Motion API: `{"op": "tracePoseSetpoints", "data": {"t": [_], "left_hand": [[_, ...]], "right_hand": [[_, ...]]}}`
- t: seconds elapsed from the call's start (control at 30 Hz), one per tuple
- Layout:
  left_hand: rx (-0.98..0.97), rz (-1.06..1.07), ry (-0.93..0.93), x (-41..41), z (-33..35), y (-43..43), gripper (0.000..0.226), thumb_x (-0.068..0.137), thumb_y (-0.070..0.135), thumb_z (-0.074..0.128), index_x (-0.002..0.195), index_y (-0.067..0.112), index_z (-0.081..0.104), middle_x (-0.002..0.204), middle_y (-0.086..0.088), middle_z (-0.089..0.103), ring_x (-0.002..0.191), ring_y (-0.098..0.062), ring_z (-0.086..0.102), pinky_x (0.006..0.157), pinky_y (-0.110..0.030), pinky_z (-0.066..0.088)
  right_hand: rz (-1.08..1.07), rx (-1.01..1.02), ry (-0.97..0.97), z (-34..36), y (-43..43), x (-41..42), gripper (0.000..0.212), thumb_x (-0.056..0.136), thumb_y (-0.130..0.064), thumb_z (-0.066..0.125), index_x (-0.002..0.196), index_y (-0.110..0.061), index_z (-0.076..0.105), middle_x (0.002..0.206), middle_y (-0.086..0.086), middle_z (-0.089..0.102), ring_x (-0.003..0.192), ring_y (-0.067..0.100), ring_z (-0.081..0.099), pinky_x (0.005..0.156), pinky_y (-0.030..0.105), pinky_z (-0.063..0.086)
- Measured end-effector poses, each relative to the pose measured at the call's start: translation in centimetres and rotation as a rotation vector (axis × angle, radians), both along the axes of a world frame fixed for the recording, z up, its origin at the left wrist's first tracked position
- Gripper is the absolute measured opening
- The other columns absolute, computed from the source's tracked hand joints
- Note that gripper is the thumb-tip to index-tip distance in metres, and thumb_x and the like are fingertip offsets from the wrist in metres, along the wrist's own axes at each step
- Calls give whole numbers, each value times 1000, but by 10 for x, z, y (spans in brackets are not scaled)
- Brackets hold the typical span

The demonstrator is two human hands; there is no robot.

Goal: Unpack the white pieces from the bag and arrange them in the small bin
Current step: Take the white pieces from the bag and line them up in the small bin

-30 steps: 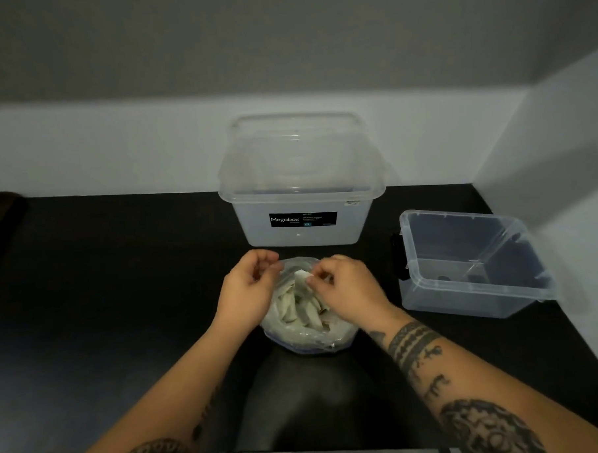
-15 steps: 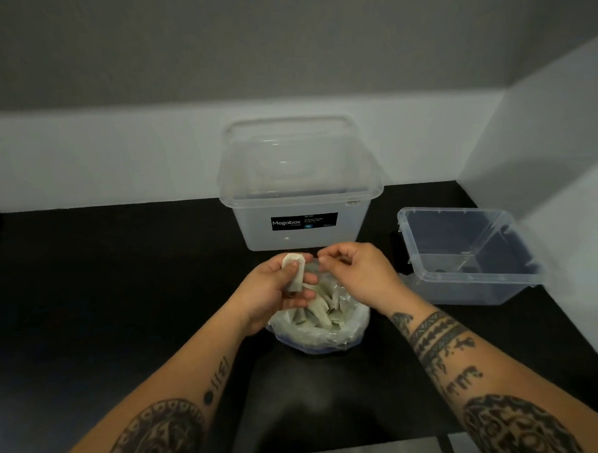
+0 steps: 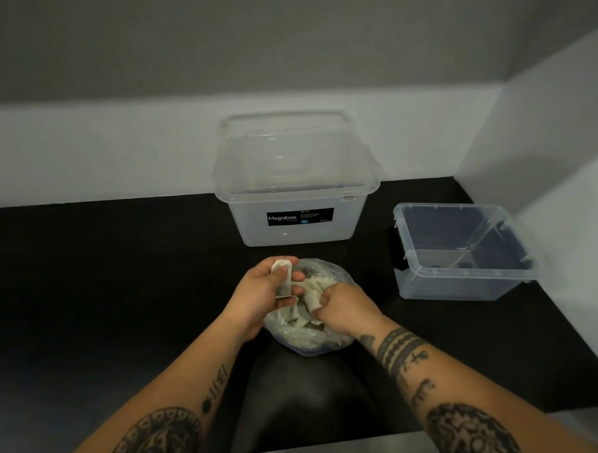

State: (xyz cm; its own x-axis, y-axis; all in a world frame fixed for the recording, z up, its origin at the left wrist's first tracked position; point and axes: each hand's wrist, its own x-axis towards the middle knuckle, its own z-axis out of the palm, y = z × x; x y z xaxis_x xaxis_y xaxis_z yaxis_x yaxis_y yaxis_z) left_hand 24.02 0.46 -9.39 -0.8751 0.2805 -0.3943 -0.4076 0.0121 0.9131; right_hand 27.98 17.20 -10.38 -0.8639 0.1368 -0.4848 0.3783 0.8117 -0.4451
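1. Black tabletop (image 3: 122,285) runs back to pale walls that meet in a corner off to the right.
2. Left hand (image 3: 259,293) holds a flat white piece (image 3: 282,278) upright, its thumb across the front and its fingers curled behind.
3. Just right of those fingers, touching them, sits a clear plastic bag (image 3: 306,339) with its mouth open upward.
4. White pieces (image 3: 310,291) lie heaped inside the bag, between the two sets of fingers.
5. Right hand (image 3: 345,310) reaches into the bag's mouth, its fingers bent downward and closed on pieces from the heap.
6. Small bin (image 3: 464,287), clear and lidless, stands on the table well apart from the right fingers, beyond them and to their right.
7. Larger clear box (image 3: 290,226) with a lid on and a black "Megabox" label stands straight beyond both sets of fingertips, near the back wall.
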Motion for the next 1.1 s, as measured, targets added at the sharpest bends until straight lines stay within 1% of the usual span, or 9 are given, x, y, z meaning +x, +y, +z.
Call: {"op": "tracePoseSetpoints", "data": {"t": [0.13,0.27,0.4,0.53,0.67,0.8,0.9,1.03,1.1], "left_hand": [[-16,25,92,0,3,2,29,107,15,48,125,29,65,104,-5,76,97,-22,73,88,-41,59],[-69,-11,194,3,9,11,32,107,17,47,128,36,62,98,-5,70,99,-17,69,82,-34,56],[-36,-51,234,9,13,20,24,108,32,48,123,31,67,108,-8,72,105,-26,69,93,-47,56],[50,-146,159,11,17,19,52,90,61,59,122,21,69,118,-12,73,109,-28,70,93,-45,55],[63,-163,134,10,14,16,38,89,39,75,118,16,69,112,-14,74,101,-31,69,77,-37,57],[129,-96,57,8,11,8,20,98,13,64,117,11,68,103,-14,73,89,-24,67,66,-28,52],[177,-3,-2,7,12,2,17,103,12,56,115,12,67,100,-11,74,85,-20,71,64,-26,53],[315,90,-114,5,14,-5,24,105,14,52,128,13,59,117,-13,76,108,-31,73,78,-38,62],[389,133,-151,4,14,-8,27,106,12,51,132,14,57,120,-14,75,110,-35,73,83,-45,64]], "right_hand": [[-327,-591,-153,39,19,-7,15,88,-16,74,102,-10,70,73,0,73,49,5,49,45,19,29],[-345,-754,-264,62,31,-12,18,89,-18,74,104,-10,71,73,-2,73,51,3,46,49,18,28],[-353,-887,-347,71,33,-17,10,90,-26,74,96,-18,73,71,-6,67,48,0,43,43,12,25],[-432,-982,-366,73,30,-23,15,91,-27,73,101,-17,72,73,-7,69,44,0,45,41,9,24],[-442,-1060,-340,71,28,-26,15,91,-29,73,98,-16,77,82,-2,73,46,1,51,39,9,27],[-436,-1109,-256,63,28,-28,26,98,-28,66,115,-8,66,108,8,77,53,4,59,40,12,34],[-398,-957,-114,53,27,-28,24,101,-27,61,118,-10,62,92,5,78,53,8,59,43,17,34],[-96,-261,-19,26,22,-21,14,93,-25,66,101,-13,70,84,1,73,54,9,62,44,22,44],[66,62,0,6,15,-16,25,90,-37,67,104,-17,71,96,1,71,76,14,68,62,27,55]]}}
